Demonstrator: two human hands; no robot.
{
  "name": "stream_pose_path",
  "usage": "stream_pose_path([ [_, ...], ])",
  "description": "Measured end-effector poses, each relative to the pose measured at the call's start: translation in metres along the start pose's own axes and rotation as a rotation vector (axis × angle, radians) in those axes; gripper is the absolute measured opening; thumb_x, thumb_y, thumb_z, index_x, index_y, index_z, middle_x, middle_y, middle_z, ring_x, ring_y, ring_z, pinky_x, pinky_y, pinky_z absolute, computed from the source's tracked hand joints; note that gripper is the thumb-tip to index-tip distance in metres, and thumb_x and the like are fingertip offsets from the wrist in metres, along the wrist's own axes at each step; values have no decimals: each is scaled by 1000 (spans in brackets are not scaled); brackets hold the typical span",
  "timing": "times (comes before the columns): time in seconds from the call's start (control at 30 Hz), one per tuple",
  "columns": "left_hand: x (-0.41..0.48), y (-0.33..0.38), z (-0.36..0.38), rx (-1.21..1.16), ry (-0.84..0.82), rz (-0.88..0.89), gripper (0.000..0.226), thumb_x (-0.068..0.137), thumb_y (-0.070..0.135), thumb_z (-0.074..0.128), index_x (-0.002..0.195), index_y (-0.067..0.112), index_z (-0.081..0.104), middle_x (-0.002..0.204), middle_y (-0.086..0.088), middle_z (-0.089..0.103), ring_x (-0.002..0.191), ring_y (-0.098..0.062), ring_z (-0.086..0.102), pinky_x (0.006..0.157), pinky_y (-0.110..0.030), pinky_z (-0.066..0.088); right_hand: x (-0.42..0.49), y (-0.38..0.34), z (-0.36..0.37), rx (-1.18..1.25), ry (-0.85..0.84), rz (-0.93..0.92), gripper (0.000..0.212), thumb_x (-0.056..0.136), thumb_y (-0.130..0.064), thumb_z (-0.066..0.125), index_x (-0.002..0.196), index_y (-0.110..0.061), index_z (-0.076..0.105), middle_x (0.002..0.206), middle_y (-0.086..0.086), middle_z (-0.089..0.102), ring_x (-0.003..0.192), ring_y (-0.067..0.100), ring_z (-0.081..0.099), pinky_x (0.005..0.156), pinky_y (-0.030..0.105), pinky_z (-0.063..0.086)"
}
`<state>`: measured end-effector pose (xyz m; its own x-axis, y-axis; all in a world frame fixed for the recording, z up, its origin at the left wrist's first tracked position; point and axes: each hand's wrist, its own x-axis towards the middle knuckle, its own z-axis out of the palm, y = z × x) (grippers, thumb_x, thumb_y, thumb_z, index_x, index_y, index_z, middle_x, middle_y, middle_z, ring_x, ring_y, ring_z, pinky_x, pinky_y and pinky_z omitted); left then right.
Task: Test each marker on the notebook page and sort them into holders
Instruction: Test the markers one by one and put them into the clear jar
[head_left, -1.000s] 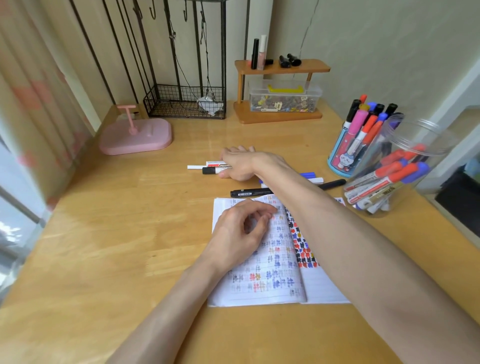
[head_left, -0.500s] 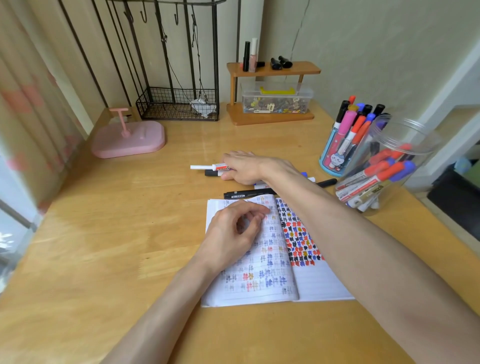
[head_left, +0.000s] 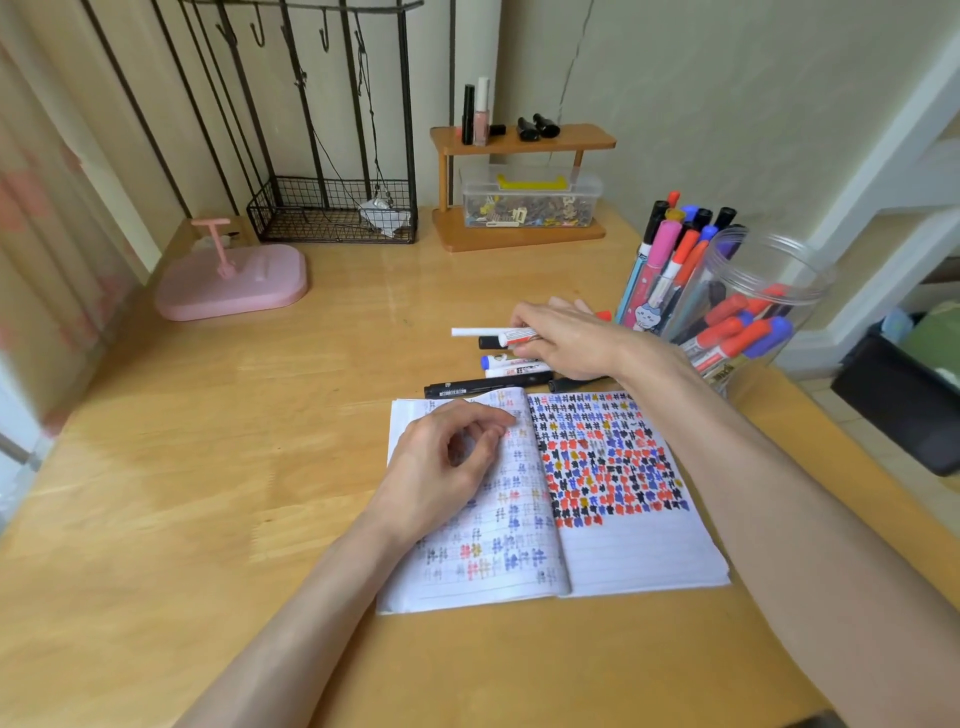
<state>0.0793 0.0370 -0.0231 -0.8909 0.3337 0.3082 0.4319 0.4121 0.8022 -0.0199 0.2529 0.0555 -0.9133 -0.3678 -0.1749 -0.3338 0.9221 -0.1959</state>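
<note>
**A:** The right hand (head_left: 566, 340) held a white marker (head_left: 498, 335), fingers wrapped round its barrel. The marker lay level, apparently lifted just clear of the loose markers (head_left: 514, 366) on the table (head_left: 208, 519) beyond the notebook (head_left: 649, 551).

**B:** And the left hand (head_left: 447, 462)?

**A:** It rested on the left page with fingers loosely curled and gripped nothing. It seemed to be pinning the paper flat.

**B:** Was the cap on?

**A:** Could not tell. A red end showed past the hand, but the palm hid the join.

**B:** Then the step looked like bringing the marker to the page. The right page was crowded with marks at the top and bare lower down, so the test stroke belonged in that bare part.

**A:** Agreed. The person would do well to shift the grip toward the tip before writing and leave the left hand where it was. The blue pen cup (head_left: 644, 306) and clear jar (head_left: 763, 312) stood just right of the hand, so the drop-off would be short.
</note>
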Motion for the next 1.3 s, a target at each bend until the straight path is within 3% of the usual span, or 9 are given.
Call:
stream_pose_path([
  [0.17, 0, 0, 0, 3, 3, -4, 20, 101, 14, 65, 110, 28, 78, 88, 29, 66, 76, -5, 61, 69, -13, 40, -8, 13, 17, 102, 58, -22, 17, 105, -43, 53, 115, -30, 48, 123, -11, 52, 117, 18, 38, 109, 48, 33],
  [0.4, -1, 1, 0, 1, -2, -10, 20, 101, 14, 65, 110, 27, 78, 86, 31, 66, 76, -1, 60, 69, -10, 39, -16, 18, 33, 302, 235, -31, 31, 92, -54, 69, 116, -37, 60, 116, -13, 53, 118, 11, 43, 112, 47, 33],
  [0.5, -1, 1, 0, -6, -4, -9, 20, 102, 14, 65, 111, 27, 78, 88, 29, 67, 76, 0, 61, 70, -10, 39, -19, 21, 38, 375, 302, -33, 27, 96, -57, 62, 116, -39, 66, 111, -14, 56, 116, 8, 46, 110, 46, 35],
  [0.6, 0, 1, 0, -10, -2, -11, 20, 101, 15, 65, 110, 27, 78, 88, 28, 67, 74, -3, 60, 67, -12, 39, -20, 21, 41, 378, 297, -9, 29, 104, -50, 51, 123, -35, 68, 112, -11, 58, 121, 11, 45, 111, 49, 31],
  [0.73, -1, 0, 0, -16, -6, -17, 19, 102, 16, 65, 110, 27, 78, 89, 27, 68, 72, -4, 59, 66, -12, 39, -20, 21, 40, 350, 316, -20, 22, 104, -41, 57, 122, -36, 70, 108, -13, 59, 117, 12, 46, 110, 48, 35],
  [0.97, -1, 0, 0, -19, -12, -17, 20, 102, 16, 64, 111, 28, 77, 96, 20, 71, 77, -4, 62, 69, -14, 41, -26, 23, 38, 382, 228, -3, 44, 88, -59, 71, 129, -48, 61, 122, -21, 59, 123, 8, 53, 112, 53, 40],
  [1.1, -1, 1, -1, -18, -18, -18, 20, 102, 16, 65, 111, 27, 77, 91, 24, 68, 75, -1, 60, 68, -11, 39, -30, 22, 42, 424, 274, -64, 30, 89, -44, 77, 112, -48, 59, 119, -25, 57, 117, -3, 54, 112, 54, 40],
  [1.3, -1, 2, -1, -21, -16, -17, 21, 102, 15, 65, 111, 28, 78, 91, 22, 69, 77, -1, 61, 68, -11, 39, -27, 24, 41, 356, 209, -22, 18, 91, -47, 74, 104, -42, 63, 117, -21, 54, 122, 14, 53, 113, 53, 38],
])
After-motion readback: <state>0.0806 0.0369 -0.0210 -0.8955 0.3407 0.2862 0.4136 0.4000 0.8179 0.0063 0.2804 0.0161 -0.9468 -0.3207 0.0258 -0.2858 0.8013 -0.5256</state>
